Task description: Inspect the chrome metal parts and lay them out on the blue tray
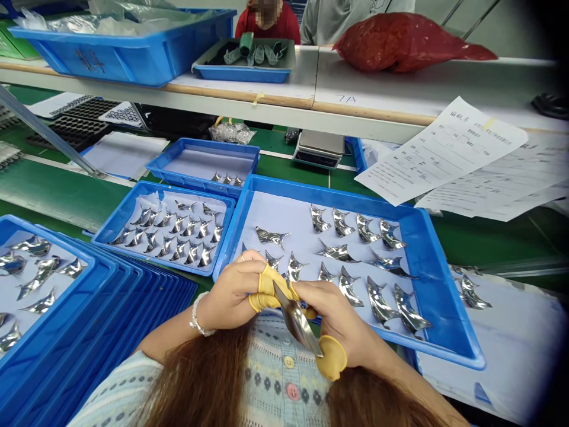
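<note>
Both my hands, with yellow finger cots on several fingers, hold one shiny curved metal piece close to my chest. My left hand is closed around its upper end. My right hand grips it from the other side, one cot-covered finger at the lower tip. Just beyond them lies a large blue tray lined with white paper, where several similar metal pieces are laid out in rows. The fingertips on the far side of the held piece are partly hidden.
A smaller blue tray with more metal pieces stands left of the large one. Stacked blue trays rise at lower left. Behind are a scale, hanging paper sheets, and a shelf bearing a red bag. Two people are beyond.
</note>
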Tool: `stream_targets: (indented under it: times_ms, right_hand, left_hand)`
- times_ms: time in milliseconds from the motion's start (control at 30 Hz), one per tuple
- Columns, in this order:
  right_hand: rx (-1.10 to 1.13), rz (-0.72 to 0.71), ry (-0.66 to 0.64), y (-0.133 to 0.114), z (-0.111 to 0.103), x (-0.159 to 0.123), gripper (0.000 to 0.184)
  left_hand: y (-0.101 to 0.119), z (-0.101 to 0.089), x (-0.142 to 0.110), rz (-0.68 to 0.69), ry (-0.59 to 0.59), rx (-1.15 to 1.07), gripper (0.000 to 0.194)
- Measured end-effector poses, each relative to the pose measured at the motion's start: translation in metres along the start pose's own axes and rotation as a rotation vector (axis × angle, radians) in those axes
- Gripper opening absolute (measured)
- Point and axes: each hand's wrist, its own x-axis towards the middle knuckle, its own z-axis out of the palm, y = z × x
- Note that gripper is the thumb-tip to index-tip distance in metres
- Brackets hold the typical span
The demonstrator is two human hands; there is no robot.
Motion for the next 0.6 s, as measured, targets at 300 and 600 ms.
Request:
stream_targets:
  times_ms: [300,600]
  right_hand:
    - [0.127,0.023,-0.034,0.0004,0.001,-0.0026,0.052]
    - [0.277,-0.001,-0.111,0.0031,-0.0012,-0.0067,0.058]
  left_hand:
    - [0.0005,0.0009,0.0005,0.01,-0.011,0.004,0.025]
    - [0.0013,0.0002,-0.0004,-0.037,0.003,0.005,0.031]
